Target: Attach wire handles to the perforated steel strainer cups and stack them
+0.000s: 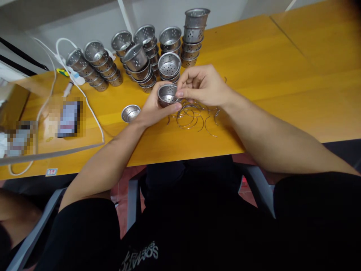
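My left hand (155, 107) is wrapped round a perforated metal cup (168, 94), which it holds with the opening upward just above the table. At the cup's right rim, my right hand (199, 86) is closed in a pinch on a thin wire, mostly hidden by the fingers. Below and beside this hand lies a loose tangle of curved wires (187, 118) with bent ends. A shallow-looking metal cup (131, 113) stands on the table left of my left hand.
Several stacks of perforated metal cups (169, 39) stand along the back of the yellow table (267, 75); one tall stack (194, 37) is at their right. White cables (91, 109), a blurred phone (69, 118) and a clear sheet occupy the left side. Another person's leg (17, 214) shows lower left.
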The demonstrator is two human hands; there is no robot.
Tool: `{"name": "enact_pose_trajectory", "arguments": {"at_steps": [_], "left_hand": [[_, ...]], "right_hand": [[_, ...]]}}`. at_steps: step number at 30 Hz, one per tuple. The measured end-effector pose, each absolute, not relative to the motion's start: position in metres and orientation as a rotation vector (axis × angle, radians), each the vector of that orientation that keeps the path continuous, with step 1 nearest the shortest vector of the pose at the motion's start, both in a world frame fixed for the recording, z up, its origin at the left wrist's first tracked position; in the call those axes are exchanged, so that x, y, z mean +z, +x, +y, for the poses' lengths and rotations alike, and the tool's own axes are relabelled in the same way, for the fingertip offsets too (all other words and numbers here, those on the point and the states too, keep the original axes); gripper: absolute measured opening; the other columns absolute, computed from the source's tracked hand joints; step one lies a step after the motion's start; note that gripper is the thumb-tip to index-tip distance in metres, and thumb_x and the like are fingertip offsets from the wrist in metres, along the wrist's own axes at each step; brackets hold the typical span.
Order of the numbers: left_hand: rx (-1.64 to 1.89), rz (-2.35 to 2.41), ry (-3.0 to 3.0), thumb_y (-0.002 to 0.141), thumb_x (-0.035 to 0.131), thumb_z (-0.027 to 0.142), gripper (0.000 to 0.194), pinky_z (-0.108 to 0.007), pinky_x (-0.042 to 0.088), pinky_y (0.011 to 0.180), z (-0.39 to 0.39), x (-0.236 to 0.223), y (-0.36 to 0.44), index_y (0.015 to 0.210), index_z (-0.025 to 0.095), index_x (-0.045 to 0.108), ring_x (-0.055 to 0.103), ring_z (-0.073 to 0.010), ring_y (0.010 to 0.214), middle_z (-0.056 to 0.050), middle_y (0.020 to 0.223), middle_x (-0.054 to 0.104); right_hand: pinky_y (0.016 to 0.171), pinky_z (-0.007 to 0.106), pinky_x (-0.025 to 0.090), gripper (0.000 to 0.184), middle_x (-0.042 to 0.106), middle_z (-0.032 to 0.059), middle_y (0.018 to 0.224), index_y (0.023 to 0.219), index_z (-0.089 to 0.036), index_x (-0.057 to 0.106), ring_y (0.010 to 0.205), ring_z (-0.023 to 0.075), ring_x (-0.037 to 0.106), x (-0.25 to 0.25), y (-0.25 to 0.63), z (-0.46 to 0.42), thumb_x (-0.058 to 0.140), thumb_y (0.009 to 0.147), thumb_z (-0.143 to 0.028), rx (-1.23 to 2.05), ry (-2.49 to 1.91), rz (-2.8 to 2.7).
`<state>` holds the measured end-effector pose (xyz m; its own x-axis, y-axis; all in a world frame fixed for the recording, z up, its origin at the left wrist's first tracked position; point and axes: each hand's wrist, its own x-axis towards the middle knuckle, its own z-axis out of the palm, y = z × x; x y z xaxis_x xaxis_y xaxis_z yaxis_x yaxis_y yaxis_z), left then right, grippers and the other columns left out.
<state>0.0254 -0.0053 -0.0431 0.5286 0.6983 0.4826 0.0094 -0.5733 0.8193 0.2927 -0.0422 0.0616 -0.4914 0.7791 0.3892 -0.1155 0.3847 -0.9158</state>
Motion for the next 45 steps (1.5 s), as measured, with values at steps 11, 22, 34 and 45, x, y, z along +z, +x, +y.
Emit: {"name": "enact_pose_trajectory", "arguments": {"at_steps": [11, 22, 34, 45], "left_hand": [[1.185, 0.446, 2.138, 0.114, 0.099, 0.083, 0.095, -0.057, 0.077, 0.121, 0.014, -0.064, 0.029, 0.178, 0.033, 0.05, 0.085, -0.0341, 0.141, -0.01, 0.157, 0.071], [1.106, 0.651, 2.015, 0.103, 0.105, 0.077, 0.093, -0.054, 0.079, 0.12, -0.001, -0.043, 0.031, 0.169, 0.031, 0.057, 0.086, -0.0343, 0.136, -0.013, 0.153, 0.077], [1.206, 0.66, 2.059, 0.098, 0.104, 0.099, 0.114, -0.066, 0.068, 0.141, 0.023, -0.06, 0.023, 0.176, 0.033, 0.055, 0.078, -0.0412, 0.158, -0.017, 0.167, 0.07], [1.25, 0.703, 2.077, 0.096, 0.1, 0.107, 0.123, -0.064, 0.063, 0.145, 0.043, -0.072, 0.016, 0.181, 0.033, 0.05, 0.069, -0.0449, 0.17, -0.02, 0.175, 0.065]], "right_hand": [[0.05, 0.033, 0.057, 0.073, 0.071, -0.0025, 0.073, 0.097, -0.029, 0.078, 0.059, 0.0204, 0.068, 0.045, 0.294, -0.035, 0.129, 0.082, -0.079, 1.208, -0.684, -1.732], [0.057, 0.041, 0.06, 0.081, 0.073, -0.0016, 0.072, 0.095, -0.03, 0.075, 0.061, 0.0222, 0.068, 0.051, 0.294, -0.037, 0.122, 0.082, -0.095, 1.182, -0.713, -1.785], [0.078, 0.046, 0.07, 0.076, 0.081, 0.0029, 0.096, 0.111, -0.033, 0.078, 0.086, 0.0286, 0.073, 0.038, 0.291, -0.03, 0.118, 0.085, -0.092, 0.942, -0.726, -1.824], [0.135, 0.075, 0.069, 0.033, 0.084, 0.014, 0.151, 0.116, -0.04, 0.09, 0.154, 0.0525, 0.073, 0.053, 0.306, -0.037, 0.102, 0.103, -0.069, 0.566, -0.811, -2.073]]}}
